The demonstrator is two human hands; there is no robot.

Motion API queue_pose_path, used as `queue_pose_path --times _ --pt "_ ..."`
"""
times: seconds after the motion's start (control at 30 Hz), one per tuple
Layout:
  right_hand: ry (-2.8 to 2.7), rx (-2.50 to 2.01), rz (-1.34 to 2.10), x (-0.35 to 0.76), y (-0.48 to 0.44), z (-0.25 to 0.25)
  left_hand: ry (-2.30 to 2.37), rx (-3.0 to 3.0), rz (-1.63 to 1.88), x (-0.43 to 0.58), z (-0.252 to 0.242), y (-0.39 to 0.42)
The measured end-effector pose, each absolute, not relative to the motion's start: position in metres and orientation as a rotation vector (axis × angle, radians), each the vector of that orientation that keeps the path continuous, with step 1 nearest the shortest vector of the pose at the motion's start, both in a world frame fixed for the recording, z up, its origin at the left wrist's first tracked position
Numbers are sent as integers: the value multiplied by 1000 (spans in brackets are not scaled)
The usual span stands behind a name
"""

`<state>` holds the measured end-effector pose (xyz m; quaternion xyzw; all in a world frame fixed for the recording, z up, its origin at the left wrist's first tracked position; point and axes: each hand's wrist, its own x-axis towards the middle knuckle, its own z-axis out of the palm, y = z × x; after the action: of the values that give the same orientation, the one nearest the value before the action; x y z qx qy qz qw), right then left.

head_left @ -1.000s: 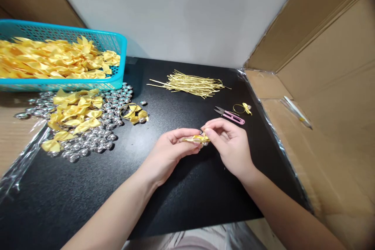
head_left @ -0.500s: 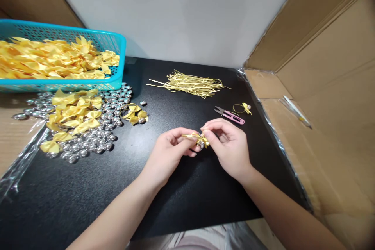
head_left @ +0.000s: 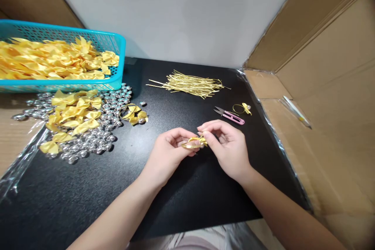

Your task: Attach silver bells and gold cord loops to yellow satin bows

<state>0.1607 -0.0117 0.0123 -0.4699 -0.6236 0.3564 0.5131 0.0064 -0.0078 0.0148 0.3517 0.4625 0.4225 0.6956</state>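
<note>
Between my two hands, over the black table, is a yellow ribbon bow [head_left: 194, 140] with a gold cord loop and a silver bell-like bead partly covered by fingers. My left hand [head_left: 173, 146] is closed on the bow's left side. Thumb and forefinger of my right hand [head_left: 227, 142] pinch at its right end, at what looks like the gold cord. Beyond the right hand lie thread snips [head_left: 234, 118] with pink handles. Just past them rests another bow [head_left: 247, 108] with a cord loop and a silver bead.
A turquoise basket [head_left: 124, 60] full of yellow bows stands back left. Before it lie silver beads [head_left: 84, 144], loose bows [head_left: 77, 111] and looped bows [head_left: 137, 117]. Gold cords [head_left: 193, 84] are heaped near the white wall. A white pen-like tool [head_left: 297, 112] lies on cardboard at right.
The bow has turned slightly between my fingers, showing more of its loop on the left. My right hand has shifted a little to the left; the other things stay put.
</note>
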Motion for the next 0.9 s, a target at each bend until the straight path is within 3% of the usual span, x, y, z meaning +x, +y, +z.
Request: queue_pose_path --times 0.57,0.73,0.9 --pt "-1264 -1123 1110 165 -9 11 1181 883 1057 4 15 -8" --pt "-1635 -1184 841 165 -11 19 1209 978 1083 4 16 -12" --pt "-1739 -1080 229 165 -12 23 1294 1218 1127 5 19 -18"
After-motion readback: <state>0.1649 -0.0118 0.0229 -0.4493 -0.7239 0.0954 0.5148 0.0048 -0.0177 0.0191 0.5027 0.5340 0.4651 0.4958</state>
